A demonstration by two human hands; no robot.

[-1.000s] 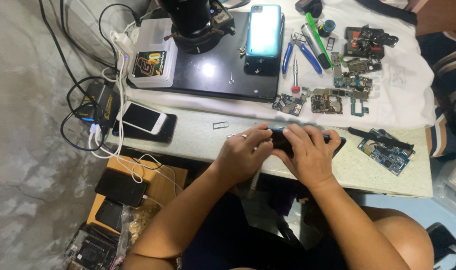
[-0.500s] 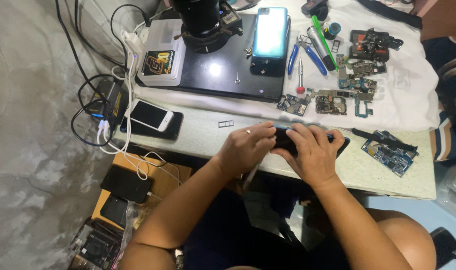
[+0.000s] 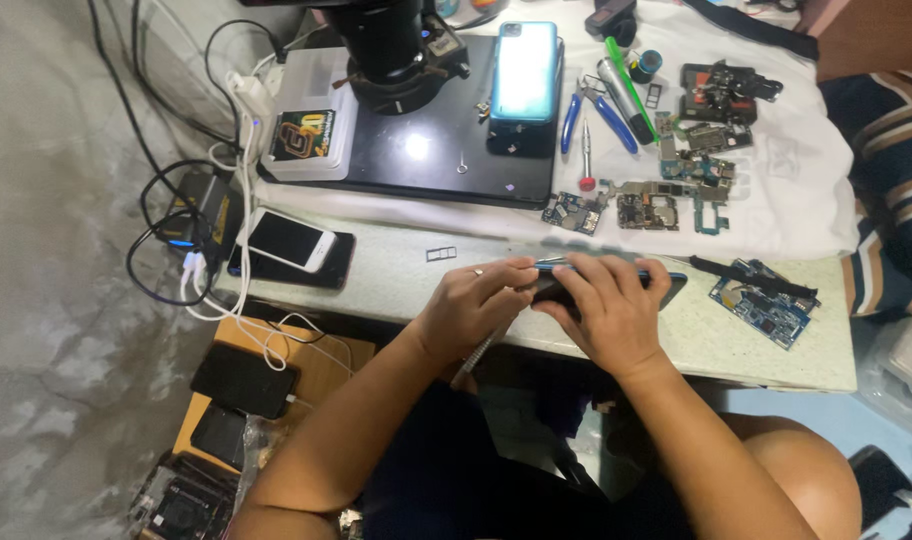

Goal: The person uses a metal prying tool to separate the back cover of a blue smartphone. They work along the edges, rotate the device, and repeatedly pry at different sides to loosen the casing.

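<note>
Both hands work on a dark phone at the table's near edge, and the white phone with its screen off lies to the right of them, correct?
Not quite. In the head view, both hands, left hand and right hand, do hold the dark phone at the near edge, but the white phone lies to their left.

Near the frame's centre, the two hands [image 3: 551, 300] cover most of the dark phone [image 3: 666, 285], leaving only its upper edge and right end in sight; what the fingertips do at its rim is too small to tell. The thin tool [image 3: 481, 350] runs under the left hand [image 3: 471, 305], its tip hidden. At the top edge the microscope [image 3: 386, 45] is cut off. In the lower left corner, the opened device [image 3: 181, 500] is cropped by the frame.
</note>
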